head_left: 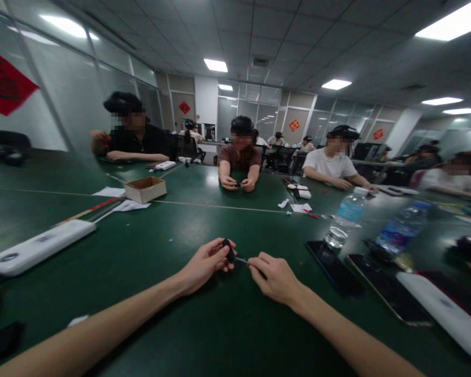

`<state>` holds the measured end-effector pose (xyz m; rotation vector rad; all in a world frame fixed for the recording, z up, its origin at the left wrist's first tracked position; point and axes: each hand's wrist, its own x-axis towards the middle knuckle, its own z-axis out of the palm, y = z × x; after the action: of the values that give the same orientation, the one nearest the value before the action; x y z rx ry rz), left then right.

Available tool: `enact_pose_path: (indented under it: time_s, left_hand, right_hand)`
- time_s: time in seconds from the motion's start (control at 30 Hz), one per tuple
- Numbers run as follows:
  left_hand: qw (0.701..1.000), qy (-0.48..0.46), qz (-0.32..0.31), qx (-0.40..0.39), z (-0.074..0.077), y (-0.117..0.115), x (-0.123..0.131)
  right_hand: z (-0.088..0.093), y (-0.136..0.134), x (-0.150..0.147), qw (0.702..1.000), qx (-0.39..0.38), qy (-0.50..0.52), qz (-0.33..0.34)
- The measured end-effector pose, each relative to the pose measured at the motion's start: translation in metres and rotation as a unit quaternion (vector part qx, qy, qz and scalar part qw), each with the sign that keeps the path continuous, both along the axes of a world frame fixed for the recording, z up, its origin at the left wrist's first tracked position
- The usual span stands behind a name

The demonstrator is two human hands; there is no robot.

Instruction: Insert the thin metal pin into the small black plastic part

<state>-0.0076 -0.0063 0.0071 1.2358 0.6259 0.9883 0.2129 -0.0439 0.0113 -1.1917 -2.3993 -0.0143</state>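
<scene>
Above the green table (204, 220), my left hand (206, 264) is closed on a small black part (228, 250), held upright between thumb and fingers. What the part belongs to is too small to make out. My right hand (277, 276) pinches a slim tool with a thin metal shaft (242, 260). The shaft points left, and its tip is at the black part; I cannot tell whether it is inserted. The right fingers cover the tool's handle.
To the left are a white power strip (43, 246) and a cardboard box (146, 189). Water bottles (345, 217), dark phones (333, 267) and a white device (443, 309) lie to the right. A person (241, 157) sits opposite, with others at both sides.
</scene>
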Motion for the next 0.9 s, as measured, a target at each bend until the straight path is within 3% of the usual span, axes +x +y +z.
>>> enact_pose_path:
  time_s: [0.5,0.9]
  left_hand:
    - [0.990,0.109,-0.022,0.084,0.0025,-0.0029,-0.0049]
    - [0.994,0.085,-0.037,0.059,0.0040,-0.0030,-0.0063]
  right_hand:
    - [-0.0008,-0.0052,0.0034,0.993,0.045,-0.109,-0.025]
    - [-0.0002,-0.0056,0.0028,0.997,0.027,-0.075,-0.017]
